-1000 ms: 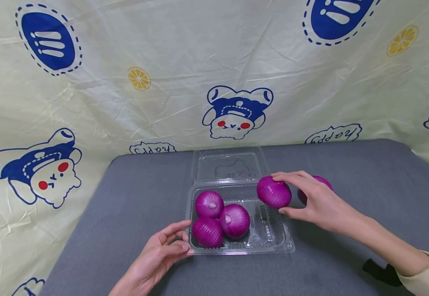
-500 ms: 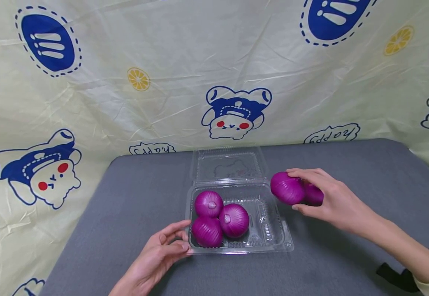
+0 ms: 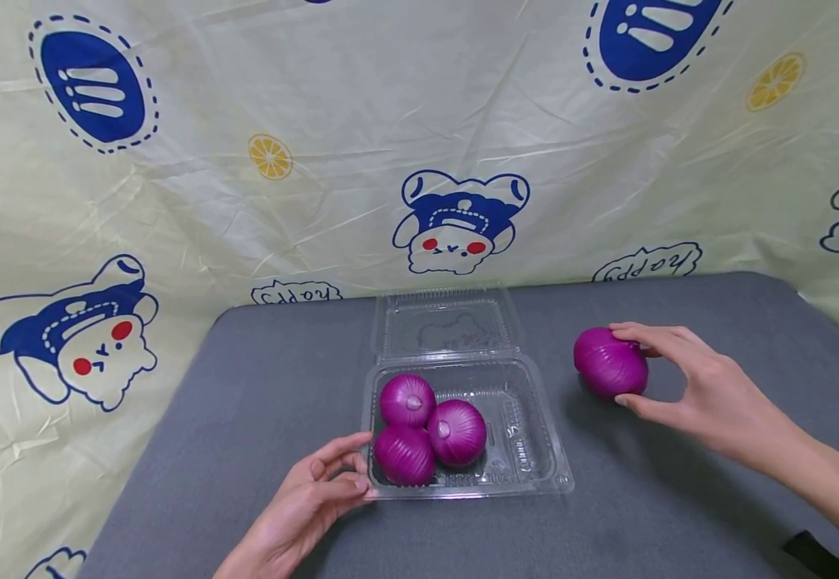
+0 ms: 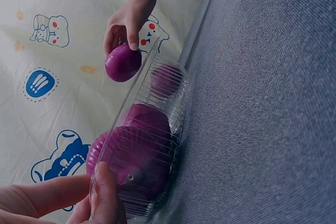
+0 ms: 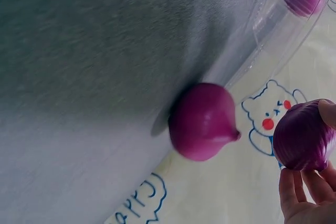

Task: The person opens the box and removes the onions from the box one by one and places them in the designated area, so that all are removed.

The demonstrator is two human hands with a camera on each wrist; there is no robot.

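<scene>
My right hand (image 3: 716,394) grips a purple onion (image 3: 610,362) between thumb and fingers, raised over the table right of the clear plastic container (image 3: 528,482). Another purple onion (image 5: 203,121) rests on the table below it; in the head view the held one hides it. With thumb and fingers, my left hand (image 3: 310,503) pinches the container's left rim near its front corner. Three purple onions sit together in the container's left half: a back one (image 3: 408,400), a front one (image 3: 405,455) and a right one (image 3: 458,433).
The container's hinged lid (image 3: 448,322) lies folded back toward the far edge of the grey table (image 3: 260,386). Behind the table hangs a pale printed sheet (image 3: 332,96). A dark band (image 3: 820,555) is around the right wrist.
My right hand has carried its onion rightward from over the container's right side to over the table, covering the onion there. My left hand stays at the container's rim.
</scene>
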